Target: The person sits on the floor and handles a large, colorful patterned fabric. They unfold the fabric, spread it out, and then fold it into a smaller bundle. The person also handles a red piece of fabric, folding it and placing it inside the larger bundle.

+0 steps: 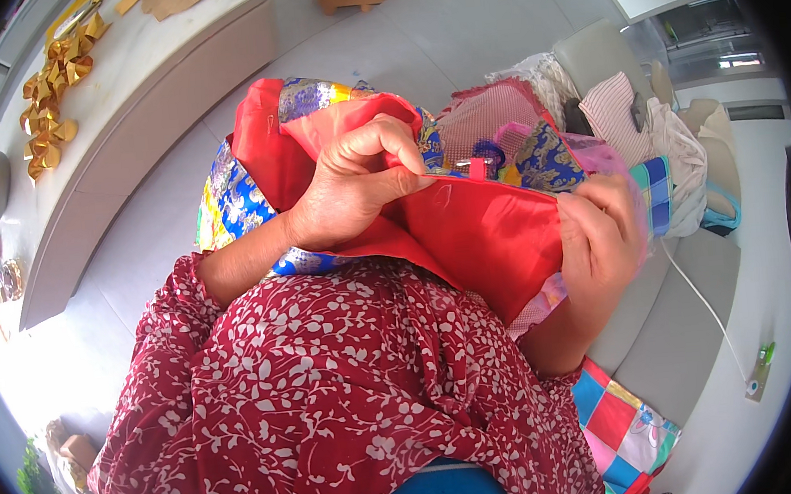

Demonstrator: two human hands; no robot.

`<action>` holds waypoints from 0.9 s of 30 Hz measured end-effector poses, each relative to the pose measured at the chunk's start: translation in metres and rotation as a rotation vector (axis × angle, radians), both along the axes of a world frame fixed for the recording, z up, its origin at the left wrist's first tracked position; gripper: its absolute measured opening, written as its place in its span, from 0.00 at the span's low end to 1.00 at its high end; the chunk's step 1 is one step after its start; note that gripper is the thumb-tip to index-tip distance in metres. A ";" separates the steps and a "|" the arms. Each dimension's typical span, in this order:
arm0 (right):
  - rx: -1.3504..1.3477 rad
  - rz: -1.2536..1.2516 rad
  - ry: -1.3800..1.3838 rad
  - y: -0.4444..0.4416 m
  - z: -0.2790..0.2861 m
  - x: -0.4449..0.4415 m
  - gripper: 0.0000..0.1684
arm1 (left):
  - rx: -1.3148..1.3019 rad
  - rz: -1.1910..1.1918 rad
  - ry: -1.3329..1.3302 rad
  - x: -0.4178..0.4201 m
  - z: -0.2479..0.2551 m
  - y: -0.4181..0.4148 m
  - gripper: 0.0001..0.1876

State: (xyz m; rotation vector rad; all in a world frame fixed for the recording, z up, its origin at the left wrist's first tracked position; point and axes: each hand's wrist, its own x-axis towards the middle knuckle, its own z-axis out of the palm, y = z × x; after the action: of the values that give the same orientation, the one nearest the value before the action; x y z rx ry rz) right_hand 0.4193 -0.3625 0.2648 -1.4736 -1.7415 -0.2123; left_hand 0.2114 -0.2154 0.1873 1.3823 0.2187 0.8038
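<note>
Both hands hold a piece of sewn cloth with a red satin lining (492,232) and a blue brocade face (543,159). My left hand (362,180) pinches its upper edge between thumb and forefinger. At the other end of that edge, my right hand (599,227) grips the cloth, thumb toward me. Between the hands a small red loop (478,169) rises from the edge, with a slim metal piece, perhaps a pin, beside it. More red and patterned brocade cloth (240,182) drapes over my lap beyond the left wrist.
A grey sofa (678,301) on the right bears piled clothes (673,148) and a patchwork cloth (629,424). A white cable (702,292) runs down to a wall socket. On the left, gold folded-paper pieces (49,100) lie on a pale counter (163,42).
</note>
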 end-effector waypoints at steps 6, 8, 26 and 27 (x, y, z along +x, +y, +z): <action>0.187 -0.038 -0.214 0.001 0.000 -0.011 0.10 | 0.049 -0.039 -0.091 0.003 0.002 0.000 0.11; 0.235 -0.060 -0.248 0.003 -0.003 -0.012 0.12 | 0.066 -0.069 -0.097 0.004 0.004 -0.001 0.10; 0.325 -0.101 -0.424 0.007 -0.019 -0.019 0.09 | 0.215 0.057 -0.121 0.003 0.006 -0.005 0.09; 0.322 -0.105 -0.414 0.006 -0.021 -0.020 0.09 | 0.224 0.052 -0.122 0.002 0.006 -0.005 0.08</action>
State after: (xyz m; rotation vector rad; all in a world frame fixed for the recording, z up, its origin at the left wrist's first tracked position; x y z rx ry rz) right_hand 0.3997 -0.3561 0.2442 -1.3452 -1.8392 -0.8636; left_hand 0.2134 -0.2204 0.1938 1.5361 0.0706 0.9751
